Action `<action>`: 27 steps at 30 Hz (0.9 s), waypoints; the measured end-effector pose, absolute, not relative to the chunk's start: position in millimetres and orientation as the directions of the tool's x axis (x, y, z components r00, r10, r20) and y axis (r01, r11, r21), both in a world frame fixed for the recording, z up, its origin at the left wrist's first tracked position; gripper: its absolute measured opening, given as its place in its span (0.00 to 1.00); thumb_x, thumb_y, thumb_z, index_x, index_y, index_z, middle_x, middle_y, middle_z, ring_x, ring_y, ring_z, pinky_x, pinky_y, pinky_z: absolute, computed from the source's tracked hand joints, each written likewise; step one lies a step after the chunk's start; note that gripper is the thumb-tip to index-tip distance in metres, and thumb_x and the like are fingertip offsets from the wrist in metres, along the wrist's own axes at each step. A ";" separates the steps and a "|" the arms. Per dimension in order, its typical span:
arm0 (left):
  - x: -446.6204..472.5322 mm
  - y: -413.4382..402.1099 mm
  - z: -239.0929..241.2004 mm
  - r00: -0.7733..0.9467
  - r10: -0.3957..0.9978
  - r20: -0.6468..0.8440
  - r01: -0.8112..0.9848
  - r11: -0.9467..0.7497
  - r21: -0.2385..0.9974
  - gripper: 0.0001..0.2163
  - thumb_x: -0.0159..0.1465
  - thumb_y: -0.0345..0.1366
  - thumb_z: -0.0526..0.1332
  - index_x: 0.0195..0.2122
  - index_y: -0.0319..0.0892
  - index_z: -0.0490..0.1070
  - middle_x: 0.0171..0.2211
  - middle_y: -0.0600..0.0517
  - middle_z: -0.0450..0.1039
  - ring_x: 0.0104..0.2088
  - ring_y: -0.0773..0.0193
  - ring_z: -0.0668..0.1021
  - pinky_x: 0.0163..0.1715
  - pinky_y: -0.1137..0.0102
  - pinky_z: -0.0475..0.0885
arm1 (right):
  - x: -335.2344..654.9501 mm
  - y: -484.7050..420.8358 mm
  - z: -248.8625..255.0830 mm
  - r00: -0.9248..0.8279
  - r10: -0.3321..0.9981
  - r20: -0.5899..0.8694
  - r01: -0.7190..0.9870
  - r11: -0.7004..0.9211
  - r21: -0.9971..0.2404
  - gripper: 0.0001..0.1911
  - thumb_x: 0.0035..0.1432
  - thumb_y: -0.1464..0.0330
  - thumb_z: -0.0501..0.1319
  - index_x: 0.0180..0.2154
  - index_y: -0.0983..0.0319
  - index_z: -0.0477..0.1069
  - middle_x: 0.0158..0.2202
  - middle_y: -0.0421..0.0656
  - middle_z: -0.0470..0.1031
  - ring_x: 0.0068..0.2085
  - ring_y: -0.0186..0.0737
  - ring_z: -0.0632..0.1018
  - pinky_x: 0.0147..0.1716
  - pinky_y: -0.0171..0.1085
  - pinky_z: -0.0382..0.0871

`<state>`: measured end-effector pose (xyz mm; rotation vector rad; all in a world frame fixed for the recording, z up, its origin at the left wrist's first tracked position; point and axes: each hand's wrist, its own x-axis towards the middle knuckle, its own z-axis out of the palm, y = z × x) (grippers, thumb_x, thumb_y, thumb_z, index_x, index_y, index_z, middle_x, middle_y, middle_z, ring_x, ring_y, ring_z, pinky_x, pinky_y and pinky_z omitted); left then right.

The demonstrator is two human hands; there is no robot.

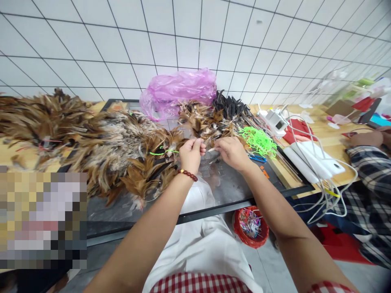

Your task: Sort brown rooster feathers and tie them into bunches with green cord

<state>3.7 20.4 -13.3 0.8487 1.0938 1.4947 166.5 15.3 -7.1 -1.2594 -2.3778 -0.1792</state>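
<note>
My left hand [192,155], with a beaded bracelet at its wrist, is closed above the dark tray [226,191]; what its fingers hold is hidden. A bright green string [164,152] runs up to that hand's left side. Just to the right, my right hand [232,152] is pinched on a pale, slender feather [211,149] whose tip points at my left hand. Brown feathers [203,124] lie right behind both hands. A large heap of brown and whitish feathers [113,142] spreads over the tray's left part.
A pink plastic bag [180,91] and black feathers [233,108] lie at the back. Green strings [259,141], a blue tool [257,158], and white power banks with cables [320,160] are on the right. Below stands a red basket [252,240]. A co-worker's plaid sleeve [371,167] shows at far right.
</note>
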 end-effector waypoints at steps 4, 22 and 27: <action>3.6 21.4 -24.9 -0.134 0.983 0.129 -0.081 -0.140 0.987 0.04 0.58 0.33 0.63 0.28 0.41 0.76 0.24 0.52 0.76 0.26 0.66 0.76 0.27 0.74 0.68 | 165.4 12.4 -2.8 -0.465 0.738 0.489 0.846 0.532 0.001 0.14 0.67 0.68 0.49 0.40 0.62 0.72 0.34 0.47 0.77 0.39 0.45 0.71 0.41 0.42 0.55; -1.4 19.8 -18.6 -0.106 0.994 0.013 -0.019 -0.015 1.000 0.08 0.58 0.32 0.60 0.22 0.41 0.73 0.17 0.55 0.68 0.17 0.69 0.68 0.21 0.74 0.61 | 199.4 26.3 1.0 -0.228 0.807 0.544 0.904 0.384 -0.191 0.11 0.63 0.68 0.55 0.42 0.62 0.75 0.39 0.48 0.75 0.42 0.46 0.72 0.41 0.42 0.60; -0.2 19.3 -11.5 -0.162 0.983 -0.085 -0.263 0.040 0.964 0.08 0.58 0.35 0.62 0.24 0.39 0.71 0.17 0.56 0.67 0.15 0.74 0.67 0.17 0.77 0.61 | 194.6 23.2 -1.4 -0.582 0.758 0.295 0.678 0.653 -0.338 0.09 0.57 0.66 0.63 0.41 0.60 0.76 0.39 0.45 0.74 0.41 0.42 0.74 0.42 0.39 0.65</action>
